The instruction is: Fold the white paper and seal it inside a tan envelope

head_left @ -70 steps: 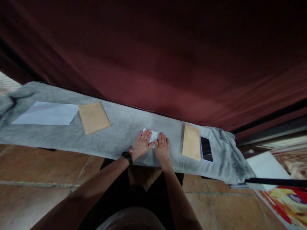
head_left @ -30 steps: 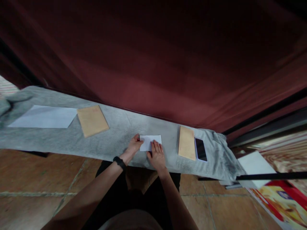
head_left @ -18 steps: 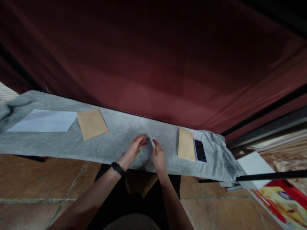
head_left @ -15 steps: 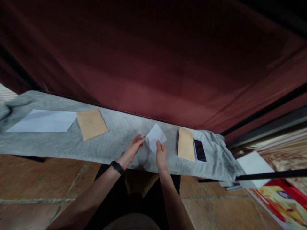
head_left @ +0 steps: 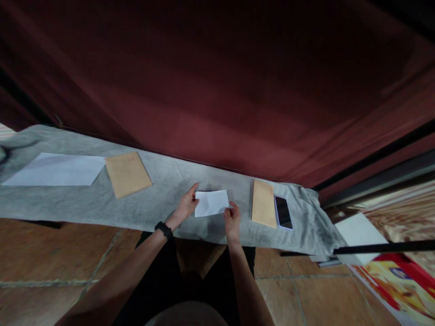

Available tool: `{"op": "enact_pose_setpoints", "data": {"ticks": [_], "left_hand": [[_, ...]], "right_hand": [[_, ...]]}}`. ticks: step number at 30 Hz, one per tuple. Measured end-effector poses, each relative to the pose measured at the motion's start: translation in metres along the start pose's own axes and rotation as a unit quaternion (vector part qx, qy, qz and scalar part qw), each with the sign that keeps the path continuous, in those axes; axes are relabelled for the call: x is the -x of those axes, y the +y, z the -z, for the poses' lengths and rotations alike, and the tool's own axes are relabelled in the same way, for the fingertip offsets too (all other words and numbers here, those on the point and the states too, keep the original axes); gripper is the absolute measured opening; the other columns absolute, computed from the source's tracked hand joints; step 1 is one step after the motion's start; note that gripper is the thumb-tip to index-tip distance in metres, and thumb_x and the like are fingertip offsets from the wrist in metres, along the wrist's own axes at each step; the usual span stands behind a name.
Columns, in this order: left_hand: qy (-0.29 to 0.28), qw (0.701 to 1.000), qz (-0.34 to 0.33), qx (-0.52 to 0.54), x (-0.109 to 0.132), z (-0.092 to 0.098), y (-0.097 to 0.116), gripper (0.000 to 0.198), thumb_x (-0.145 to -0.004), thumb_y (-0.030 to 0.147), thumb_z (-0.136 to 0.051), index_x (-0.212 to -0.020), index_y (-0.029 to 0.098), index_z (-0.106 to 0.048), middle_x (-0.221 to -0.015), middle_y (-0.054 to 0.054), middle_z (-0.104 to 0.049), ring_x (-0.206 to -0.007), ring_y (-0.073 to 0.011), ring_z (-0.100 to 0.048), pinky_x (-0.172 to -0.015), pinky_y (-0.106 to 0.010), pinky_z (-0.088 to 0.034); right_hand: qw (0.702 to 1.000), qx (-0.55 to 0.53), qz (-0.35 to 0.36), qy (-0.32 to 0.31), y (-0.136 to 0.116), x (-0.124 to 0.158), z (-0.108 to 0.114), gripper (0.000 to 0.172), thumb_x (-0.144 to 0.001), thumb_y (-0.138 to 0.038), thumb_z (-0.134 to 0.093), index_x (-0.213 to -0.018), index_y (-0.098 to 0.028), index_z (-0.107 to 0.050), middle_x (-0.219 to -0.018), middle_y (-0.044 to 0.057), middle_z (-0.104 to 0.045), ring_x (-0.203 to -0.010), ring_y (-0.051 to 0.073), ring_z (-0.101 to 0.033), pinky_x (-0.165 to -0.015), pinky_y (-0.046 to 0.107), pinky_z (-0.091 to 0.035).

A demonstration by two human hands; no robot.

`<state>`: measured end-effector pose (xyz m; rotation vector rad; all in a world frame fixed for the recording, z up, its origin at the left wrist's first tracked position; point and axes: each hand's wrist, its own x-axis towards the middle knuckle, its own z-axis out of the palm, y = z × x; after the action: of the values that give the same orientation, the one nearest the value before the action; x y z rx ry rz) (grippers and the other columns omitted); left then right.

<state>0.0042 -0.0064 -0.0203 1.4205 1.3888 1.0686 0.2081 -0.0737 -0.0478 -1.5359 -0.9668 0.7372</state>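
A small white sheet of paper, apparently folded (head_left: 211,203), is held level between both hands above the grey cloth. My left hand (head_left: 187,202) grips its left edge, thumb over the paper, with a dark band on the wrist. At the lower right corner, my right hand (head_left: 232,222) pinches the paper. Right of that hand lies a tan envelope (head_left: 263,203), and a phone with a dark screen (head_left: 283,212) rests against its right side. On the left, another tan envelope (head_left: 128,174) touches a stack or sheet of white paper (head_left: 56,170).
Grey cloth (head_left: 170,181) covers a long narrow table. Behind it hangs a dark red curtain (head_left: 204,113). A black bar (head_left: 384,248), a white board (head_left: 360,233) and a red and yellow printed box (head_left: 401,285) are at the right. Tiled floor (head_left: 102,253) shows in front.
My left hand has closed on the paper's left edge. The paper has turned from a tilted diamond position to lie lengthwise between both hands, and the right hand has shifted slightly right.
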Motion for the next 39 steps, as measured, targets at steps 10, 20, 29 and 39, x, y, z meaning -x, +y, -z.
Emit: {"op": "enact_pose_setpoints", "data": {"ticks": [10, 20, 29, 39], "left_hand": [[-0.019, 0.972, -0.075, -0.223, 0.003, -0.003, 0.0, 0.07, -0.082, 0.006, -0.047, -0.15, 0.023, -0.047, -0.134, -0.011, -0.061, -0.109, -0.0247, -0.065, -0.103, -0.037, -0.048], [-0.078, 0.898, -0.228, -0.369, 0.039, -0.03, -0.01, 0.048, -0.098, 0.025, -0.042, -0.144, 0.016, -0.053, -0.16, -0.014, -0.039, -0.152, -0.0296, -0.028, -0.124, -0.053, -0.019], [-0.165, 0.879, -0.26, -0.364, 0.066, -0.029, -0.01, 0.056, -0.1, 0.037, -0.048, -0.152, 0.018, -0.042, -0.162, -0.014, -0.035, -0.153, -0.0267, -0.026, -0.126, -0.048, -0.017], [-0.171, 0.895, -0.228, -0.344, 0.076, -0.007, -0.011, 0.069, -0.094, 0.048, -0.059, -0.153, 0.017, -0.04, -0.164, -0.015, -0.03, -0.154, -0.0288, -0.023, -0.126, -0.048, -0.014]], "right_hand": [[0.911, 0.349, 0.216, -0.043, -0.01, 0.017, 0.003, 0.039, -0.094, -0.014, -0.044, -0.129, -0.016, -0.062, -0.127, 0.016, -0.064, -0.121, 0.027, -0.057, -0.103, 0.045, -0.046], [0.882, 0.378, 0.252, -0.128, -0.003, 0.023, -0.007, 0.044, -0.101, -0.018, -0.038, -0.142, -0.014, -0.055, -0.147, 0.014, -0.057, -0.139, 0.023, -0.048, -0.119, 0.047, -0.034], [0.856, 0.427, 0.249, -0.151, -0.002, 0.028, 0.001, 0.049, -0.104, -0.024, -0.036, -0.151, -0.01, -0.044, -0.156, 0.017, -0.045, -0.145, 0.027, -0.041, -0.12, 0.051, -0.029], [0.852, 0.434, 0.262, -0.133, 0.005, 0.031, 0.013, 0.058, -0.107, -0.038, -0.032, -0.156, -0.009, -0.034, -0.157, 0.022, -0.042, -0.146, 0.034, -0.038, -0.118, 0.059, -0.027]]}}
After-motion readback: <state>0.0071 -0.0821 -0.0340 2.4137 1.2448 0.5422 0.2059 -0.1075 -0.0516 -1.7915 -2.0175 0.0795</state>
